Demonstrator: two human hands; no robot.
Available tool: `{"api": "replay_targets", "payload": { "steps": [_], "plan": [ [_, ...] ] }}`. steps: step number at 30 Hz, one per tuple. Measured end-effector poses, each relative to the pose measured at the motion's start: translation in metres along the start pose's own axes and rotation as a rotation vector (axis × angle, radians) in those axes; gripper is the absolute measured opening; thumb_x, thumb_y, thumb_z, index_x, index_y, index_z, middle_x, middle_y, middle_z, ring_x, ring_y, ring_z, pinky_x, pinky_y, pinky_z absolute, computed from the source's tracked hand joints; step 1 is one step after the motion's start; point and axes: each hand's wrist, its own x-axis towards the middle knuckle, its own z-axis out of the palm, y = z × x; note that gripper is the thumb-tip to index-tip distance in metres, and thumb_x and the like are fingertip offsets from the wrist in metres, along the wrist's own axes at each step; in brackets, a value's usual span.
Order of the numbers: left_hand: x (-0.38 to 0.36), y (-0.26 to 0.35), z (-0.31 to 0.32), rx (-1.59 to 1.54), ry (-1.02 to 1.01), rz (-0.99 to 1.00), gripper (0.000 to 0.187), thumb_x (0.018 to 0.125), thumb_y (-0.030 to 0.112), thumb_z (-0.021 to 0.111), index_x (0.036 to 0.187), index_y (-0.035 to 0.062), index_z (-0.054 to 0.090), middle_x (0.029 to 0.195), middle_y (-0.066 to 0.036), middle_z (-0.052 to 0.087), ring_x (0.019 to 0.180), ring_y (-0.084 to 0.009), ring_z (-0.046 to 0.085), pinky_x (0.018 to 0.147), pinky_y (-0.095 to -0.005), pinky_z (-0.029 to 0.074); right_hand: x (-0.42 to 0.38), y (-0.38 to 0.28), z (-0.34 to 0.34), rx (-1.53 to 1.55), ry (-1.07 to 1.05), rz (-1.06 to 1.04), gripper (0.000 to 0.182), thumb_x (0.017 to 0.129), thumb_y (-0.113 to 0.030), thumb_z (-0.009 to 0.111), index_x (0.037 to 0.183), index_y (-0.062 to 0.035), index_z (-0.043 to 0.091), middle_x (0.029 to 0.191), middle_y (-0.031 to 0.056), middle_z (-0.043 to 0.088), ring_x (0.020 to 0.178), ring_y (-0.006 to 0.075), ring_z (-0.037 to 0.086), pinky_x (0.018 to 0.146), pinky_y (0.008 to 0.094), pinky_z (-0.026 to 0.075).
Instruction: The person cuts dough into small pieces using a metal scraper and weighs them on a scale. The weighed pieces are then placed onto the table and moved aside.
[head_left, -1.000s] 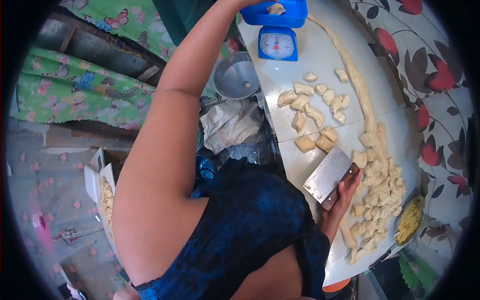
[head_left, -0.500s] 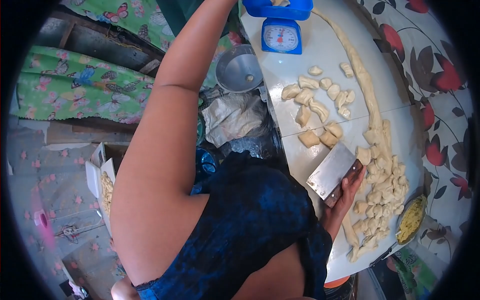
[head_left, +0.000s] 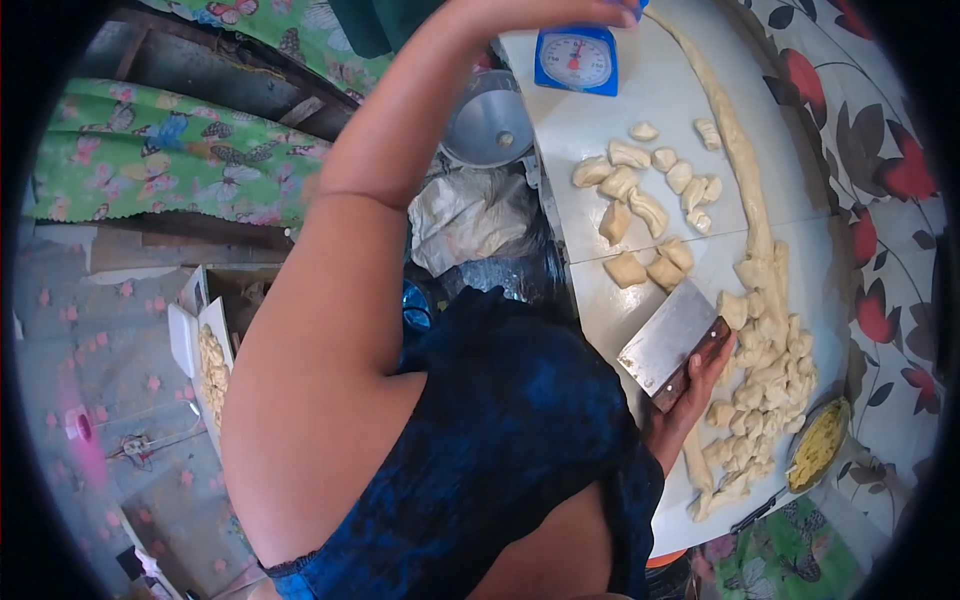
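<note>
My right hand (head_left: 692, 405) is wrapped round the dark wooden handle of a metal dough scraper (head_left: 668, 338), whose blade lies over the white table (head_left: 600, 325). Beside it is a heap of cut dough pieces (head_left: 765, 385). My left hand (head_left: 590, 12) reaches to the top edge, at the tray of the blue scale (head_left: 576, 62); the frame cuts it off and what its fingers hold cannot be seen. Loose dough pieces (head_left: 620, 183) lie between scale and scraper. A long dough rope (head_left: 735, 145) runs along the table's far side.
A metal bowl (head_left: 490, 125) and a crumpled plastic sack (head_left: 470, 220) are beside the table. A bowl of yellow filling (head_left: 818, 447) stands near the lower right table edge. At the left, a box (head_left: 213, 375) holds small pale pieces.
My left hand has come into view at the top edge, over the scale tray. The view has shifted slightly, and the scale appears higher. My right hand keeps its hold on the scraper.
</note>
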Motion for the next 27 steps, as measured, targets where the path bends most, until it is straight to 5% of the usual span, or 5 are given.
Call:
{"api": "replay_targets", "payload": {
  "steps": [10,15,18,23,27],
  "plan": [
    [-0.115,0.045,0.240,-0.219,-0.686,0.321,0.028,0.074,0.019,0.068,0.096,0.0015,0.064,0.096,-0.015,0.060,0.096,-0.0321,0.057,0.081,-0.0408,0.046,-0.002,-0.054,-0.001,-0.132,0.077,-0.232,0.085,0.079,-0.019,0.062,0.147,-0.0068,0.014,0.150,0.0156,0.021,0.137,0.0312,0.022,0.112,0.0437,0.018],
    [-0.129,0.054,0.280,-0.140,-0.582,0.584,0.027,0.071,0.019,0.068,0.090,0.0012,0.063,0.092,-0.015,0.059,0.092,-0.0324,0.058,0.078,-0.0426,0.047,-0.008,-0.068,0.000,-0.190,0.174,-0.234,0.085,0.077,-0.021,0.065,0.147,-0.0095,0.017,0.147,0.0173,0.023,0.133,0.0322,0.028,0.108,0.0425,0.026],
    [-0.105,0.033,0.259,-0.323,-0.571,0.331,0.025,0.075,0.020,0.063,0.091,0.0006,0.061,0.093,-0.016,0.059,0.088,-0.0331,0.058,0.077,-0.0427,0.047,-0.009,-0.066,-0.009,-0.217,0.153,-0.229,0.084,0.078,-0.020,0.064,0.147,-0.0091,0.017,0.147,0.0169,0.024,0.133,0.0321,0.028,0.108,0.0425,0.025],
    [-0.036,-0.057,0.197,0.152,0.185,0.017,0.024,0.075,0.009,0.057,0.097,0.0031,0.064,0.103,-0.016,0.059,0.098,-0.0331,0.055,0.086,-0.0412,0.045,-0.003,-0.050,-0.021,-0.149,0.063,-0.211,0.084,0.078,-0.013,0.065,0.147,-0.0093,0.017,0.148,0.0163,0.023,0.133,0.0321,0.028,0.110,0.0425,0.022],
    [-0.016,-0.096,0.190,0.368,0.079,-0.194,0.027,0.074,0.012,0.059,0.099,0.0044,0.064,0.103,-0.016,0.059,0.099,-0.0337,0.054,0.086,-0.0414,0.045,0.006,-0.039,-0.006,-0.187,-0.003,-0.078,0.085,0.079,-0.011,0.066,0.148,-0.0112,0.017,0.148,0.0137,0.025,0.132,0.0289,0.030,0.110,0.0411,0.022]
  ]
}}
